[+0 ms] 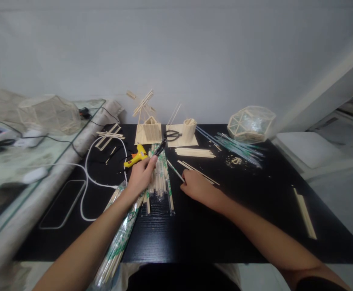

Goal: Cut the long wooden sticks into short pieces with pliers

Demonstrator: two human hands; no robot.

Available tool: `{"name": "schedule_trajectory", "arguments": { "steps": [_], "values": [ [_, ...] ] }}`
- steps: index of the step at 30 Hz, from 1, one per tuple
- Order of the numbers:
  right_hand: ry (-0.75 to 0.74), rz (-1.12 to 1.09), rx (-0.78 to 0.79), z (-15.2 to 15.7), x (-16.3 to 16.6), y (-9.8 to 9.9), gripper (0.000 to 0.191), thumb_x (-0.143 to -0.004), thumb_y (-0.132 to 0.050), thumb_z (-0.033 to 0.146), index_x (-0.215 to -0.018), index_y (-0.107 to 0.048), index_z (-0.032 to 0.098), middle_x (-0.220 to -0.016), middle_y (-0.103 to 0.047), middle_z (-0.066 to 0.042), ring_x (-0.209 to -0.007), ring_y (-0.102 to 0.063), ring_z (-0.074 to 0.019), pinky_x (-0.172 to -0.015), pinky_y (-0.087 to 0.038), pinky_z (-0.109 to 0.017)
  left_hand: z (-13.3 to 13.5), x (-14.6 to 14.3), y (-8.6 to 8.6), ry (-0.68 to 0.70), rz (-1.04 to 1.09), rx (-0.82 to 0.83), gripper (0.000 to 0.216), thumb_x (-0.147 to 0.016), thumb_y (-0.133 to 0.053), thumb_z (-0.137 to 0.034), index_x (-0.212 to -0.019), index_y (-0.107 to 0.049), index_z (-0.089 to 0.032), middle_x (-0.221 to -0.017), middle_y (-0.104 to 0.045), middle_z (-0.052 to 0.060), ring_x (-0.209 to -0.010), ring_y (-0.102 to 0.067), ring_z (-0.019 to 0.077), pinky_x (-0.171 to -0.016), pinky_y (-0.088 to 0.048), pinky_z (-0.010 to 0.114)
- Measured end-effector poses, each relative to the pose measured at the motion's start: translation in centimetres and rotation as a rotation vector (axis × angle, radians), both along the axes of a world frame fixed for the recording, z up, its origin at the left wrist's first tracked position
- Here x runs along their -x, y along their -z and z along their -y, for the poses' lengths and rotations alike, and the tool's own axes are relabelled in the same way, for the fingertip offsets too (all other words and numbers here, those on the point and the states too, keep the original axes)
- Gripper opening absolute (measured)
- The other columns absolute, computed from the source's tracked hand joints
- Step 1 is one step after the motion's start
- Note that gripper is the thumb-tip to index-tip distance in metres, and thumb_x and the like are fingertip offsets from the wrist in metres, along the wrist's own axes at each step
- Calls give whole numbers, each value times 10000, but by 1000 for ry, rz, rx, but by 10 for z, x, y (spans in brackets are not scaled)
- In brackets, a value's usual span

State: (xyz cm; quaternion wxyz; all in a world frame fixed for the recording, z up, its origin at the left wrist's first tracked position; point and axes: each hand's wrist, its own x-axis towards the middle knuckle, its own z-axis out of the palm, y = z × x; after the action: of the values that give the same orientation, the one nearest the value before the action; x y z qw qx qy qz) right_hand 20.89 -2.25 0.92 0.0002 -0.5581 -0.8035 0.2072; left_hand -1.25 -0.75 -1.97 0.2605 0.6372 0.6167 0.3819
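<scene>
My left hand (142, 173) is closed around a slim black tool (160, 148) that points away from me; its exact kind is not clear. Under and beside that hand lie chopsticks in clear wrappers with green print (160, 178). A yellow glue gun (136, 156) rests just beyond its knuckles. My right hand (196, 186) pinches the near end of a green-and-white wrapped chopstick packet (175, 170), which slants away to the left. Bare wooden sticks (199, 171) lie just beyond my right fingers.
Behind stand a stick windmill model (151, 130) and a round stick cup (189, 129) on wooden boards, with black scissors (173, 136) between. Empty wrappers (240, 148) and a polyhedral stick frame (251, 123) are at right. A white cable (86, 169) loops at left near a phone-shaped outline (63, 204).
</scene>
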Motion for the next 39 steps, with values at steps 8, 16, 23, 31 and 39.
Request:
{"name": "schedule_trajectory", "arguments": {
  "steps": [8,16,23,31,39],
  "values": [
    [94,-141,-23,-13,-22,-20,194,-933,-512,112,-1011,-690,113,-1072,-702,-157,-1003,-653,-250,-842,-448,-310,-5,-1,6,-115,167,-35,362,-797,-715,-529,-794,-645,-173,-720,-634,3,-703,-578,170,-685,-434,273],
    [113,-297,-95,-19,-32,-23,240,-962,-458,87,-1077,-666,113,-1131,-677,-170,-1048,-630,-254,-947,-453,-358,-8,-1,11,-105,201,-35,308,-791,-726,-464,-811,-696,-159,-742,-670,23,-718,-590,176,-711,-441,286],
    [-9,-601,115,-10,-20,-20,196,-981,-470,139,-1047,-654,159,-879,-682,-54,-813,-629,-173,-764,-480,-300,-4,-4,6,-153,387,-26,364,-762,-777,-504,-849,-717,-155,-592,-543,-27,-551,-487,125,-551,-382,246],
    [-66,-769,547,-6,-9,-3,119,-986,-546,233,-932,-614,153,-715,-639,-2,-556,-602,-115,-528,-502,-237,-6,-6,-4,-213,838,-46,372,-702,-847,-431,-737,-567,-188,-514,-391,-90,-419,-334,60,-415,-277,211],
    [-64,-916,602,-9,-9,2,306,-939,-661,387,-752,-621,147,-723,-709,-44,-622,-661,-119,-618,-535,-240,-3,-10,-5,-136,859,-26,374,-707,-854,-395,-711,-542,-189,-512,-380,-92,-418,-333,54,-414,-286,207]
  ]
}}
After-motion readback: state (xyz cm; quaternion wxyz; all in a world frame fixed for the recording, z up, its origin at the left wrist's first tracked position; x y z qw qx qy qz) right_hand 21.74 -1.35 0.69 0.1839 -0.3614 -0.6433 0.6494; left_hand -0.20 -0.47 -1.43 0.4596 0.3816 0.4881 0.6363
